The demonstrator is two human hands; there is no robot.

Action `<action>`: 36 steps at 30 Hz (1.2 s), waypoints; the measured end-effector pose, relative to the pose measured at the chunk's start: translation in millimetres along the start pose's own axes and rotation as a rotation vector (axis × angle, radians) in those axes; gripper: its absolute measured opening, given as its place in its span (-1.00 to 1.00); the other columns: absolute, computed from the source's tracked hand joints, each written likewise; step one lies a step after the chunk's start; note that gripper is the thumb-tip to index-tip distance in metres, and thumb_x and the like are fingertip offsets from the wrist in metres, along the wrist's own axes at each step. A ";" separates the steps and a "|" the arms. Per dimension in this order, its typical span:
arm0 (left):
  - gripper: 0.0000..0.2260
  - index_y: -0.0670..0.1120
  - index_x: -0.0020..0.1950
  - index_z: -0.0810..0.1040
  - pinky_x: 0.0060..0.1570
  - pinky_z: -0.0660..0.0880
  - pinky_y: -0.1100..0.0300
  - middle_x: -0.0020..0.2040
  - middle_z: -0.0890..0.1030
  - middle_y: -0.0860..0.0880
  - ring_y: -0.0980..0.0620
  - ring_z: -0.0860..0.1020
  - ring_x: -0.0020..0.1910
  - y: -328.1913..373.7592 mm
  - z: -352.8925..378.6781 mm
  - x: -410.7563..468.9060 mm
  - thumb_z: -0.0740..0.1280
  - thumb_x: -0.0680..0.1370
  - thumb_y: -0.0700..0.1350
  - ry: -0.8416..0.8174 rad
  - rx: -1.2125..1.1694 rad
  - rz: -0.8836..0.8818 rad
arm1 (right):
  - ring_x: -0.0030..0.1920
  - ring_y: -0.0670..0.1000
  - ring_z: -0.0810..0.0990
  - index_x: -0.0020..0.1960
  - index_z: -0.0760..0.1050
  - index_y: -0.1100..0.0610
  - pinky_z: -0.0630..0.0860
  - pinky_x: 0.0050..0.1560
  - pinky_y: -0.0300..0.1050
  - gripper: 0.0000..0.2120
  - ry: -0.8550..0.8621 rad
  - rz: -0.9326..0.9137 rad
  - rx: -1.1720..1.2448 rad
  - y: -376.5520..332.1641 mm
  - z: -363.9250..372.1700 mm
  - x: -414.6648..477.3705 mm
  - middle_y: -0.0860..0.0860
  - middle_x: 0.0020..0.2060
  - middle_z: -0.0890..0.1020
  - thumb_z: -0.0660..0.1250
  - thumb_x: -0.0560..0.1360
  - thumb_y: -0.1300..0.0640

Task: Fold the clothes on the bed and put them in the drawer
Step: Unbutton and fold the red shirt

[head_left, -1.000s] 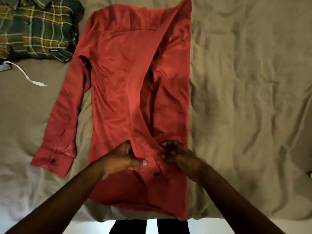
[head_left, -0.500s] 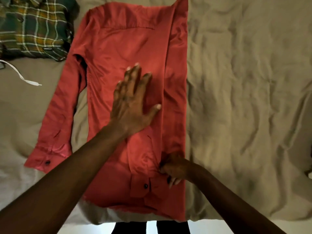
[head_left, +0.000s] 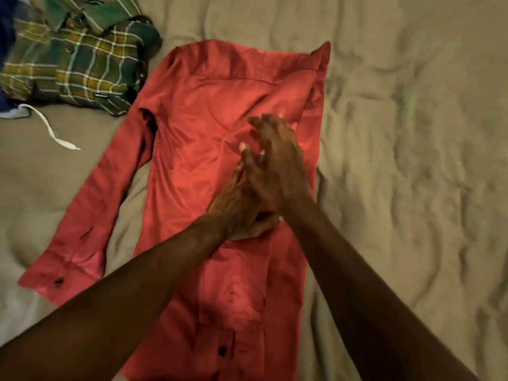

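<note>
A red long-sleeved shirt (head_left: 198, 149) lies flat, back up, on the beige bed (head_left: 398, 160). Its right side and sleeve are folded in over the body; the left sleeve stretches out toward the lower left, cuff near the bed's edge. My left hand (head_left: 239, 207) lies flat on the middle of the shirt, fingers apart. My right hand (head_left: 277, 160) lies flat just above it, partly over the left hand's fingers, pressing on the folded-in sleeve. Neither hand grips the cloth.
A folded green and yellow plaid shirt (head_left: 74, 61) lies at the upper left. Beside it are a blue garment (head_left: 7, 28) at the frame edge and a white drawstring (head_left: 52, 130). Rumpled beige bedding spreads to the right. No drawer is in view.
My right hand let go of the cuff near the hem and moved up onto the shirt's middle. My left hand slid down and right. The camera tilted, showing more of the bed.
</note>
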State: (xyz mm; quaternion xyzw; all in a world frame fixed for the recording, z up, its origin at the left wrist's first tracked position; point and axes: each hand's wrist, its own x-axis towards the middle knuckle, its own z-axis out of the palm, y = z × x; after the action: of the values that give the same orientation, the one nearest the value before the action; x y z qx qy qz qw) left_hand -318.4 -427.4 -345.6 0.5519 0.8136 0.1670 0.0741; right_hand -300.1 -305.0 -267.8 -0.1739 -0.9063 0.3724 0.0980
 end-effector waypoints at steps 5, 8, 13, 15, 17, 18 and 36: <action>-0.57 -0.05 0.38 0.55 0.47 0.25 -0.19 0.44 0.49 -0.14 -0.17 0.41 0.46 -25.9 -53.5 -29.3 0.27 0.62 0.18 0.422 0.053 -0.533 | 0.65 0.17 -0.17 0.67 -0.05 -0.12 -0.08 0.59 0.27 -0.30 -0.369 0.092 -0.505 67.4 18.2 62.4 -0.05 0.67 -0.12 0.04 0.62 -0.34; -0.50 -0.10 0.40 0.48 0.41 0.30 -0.10 0.41 0.47 -0.20 -0.21 0.42 0.42 -85.1 -90.3 -61.0 0.25 0.57 0.17 0.594 0.045 -1.133 | 0.65 0.17 -0.18 0.67 -0.12 -0.12 -0.10 0.60 0.25 -0.24 -0.357 0.030 -0.621 82.1 23.4 55.9 -0.06 0.66 -0.16 0.00 0.59 -0.40; -0.56 -0.10 0.18 0.54 0.23 0.49 -0.13 0.18 0.58 -0.25 -0.33 0.53 0.23 -148.8 -125.5 -102.7 0.42 0.50 0.19 0.161 -0.037 -1.469 | 0.64 0.18 -0.23 0.67 -0.17 -0.11 -0.15 0.59 0.25 -0.17 -0.376 0.053 -0.657 77.9 25.1 56.5 -0.05 0.66 -0.21 -0.07 0.53 -0.47; -0.81 -0.07 -0.03 0.59 -0.06 0.56 0.09 -0.08 0.65 -0.19 -0.21 0.63 -0.06 -159.8 -140.9 -104.1 0.46 0.56 0.04 0.105 -0.344 -1.360 | 0.64 0.17 -0.24 0.67 -0.19 -0.11 -0.16 0.59 0.25 -0.12 -0.387 0.043 -0.665 78.7 24.6 55.4 -0.05 0.65 -0.23 -0.14 0.48 -0.51; -0.80 -0.09 -0.20 0.58 -0.40 0.43 0.32 -0.27 0.57 -0.14 0.01 0.52 -0.37 -156.8 -160.4 -96.3 0.39 0.63 -0.11 0.182 -0.714 -1.295 | 0.64 0.18 -0.23 0.67 -0.17 -0.10 -0.13 0.59 0.26 -0.10 -0.378 0.036 -0.653 78.7 25.1 53.6 -0.05 0.66 -0.21 -0.16 0.45 -0.52; -0.78 -0.08 -0.21 0.56 -0.46 0.37 0.34 -0.31 0.53 -0.08 0.12 0.45 -0.45 -150.3 -171.4 -90.8 0.36 0.65 -0.14 0.271 -0.803 -1.278 | 0.64 0.18 -0.21 0.67 -0.15 -0.09 -0.11 0.59 0.28 -0.10 -0.368 0.030 -0.654 78.2 24.5 52.8 -0.04 0.66 -0.18 -0.14 0.46 -0.52; -0.92 -0.01 0.06 0.65 0.03 0.57 0.07 -0.02 0.66 0.10 0.12 0.64 -0.01 34.2 -141.4 -8.4 0.40 0.58 -0.10 0.540 -0.615 -0.623 | -0.13 0.05 0.72 0.10 0.65 0.16 0.68 0.00 0.02 -0.84 -0.232 0.869 0.792 40.5 -79.7 51.8 0.12 -0.07 0.74 0.38 0.58 0.13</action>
State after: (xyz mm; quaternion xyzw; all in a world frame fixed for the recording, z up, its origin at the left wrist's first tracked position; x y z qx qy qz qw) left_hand -328.5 -450.5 -202.1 0.1730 0.8429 0.5052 0.0665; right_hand -313.5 -206.9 -238.0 -0.4372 -0.5492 0.7044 -0.1056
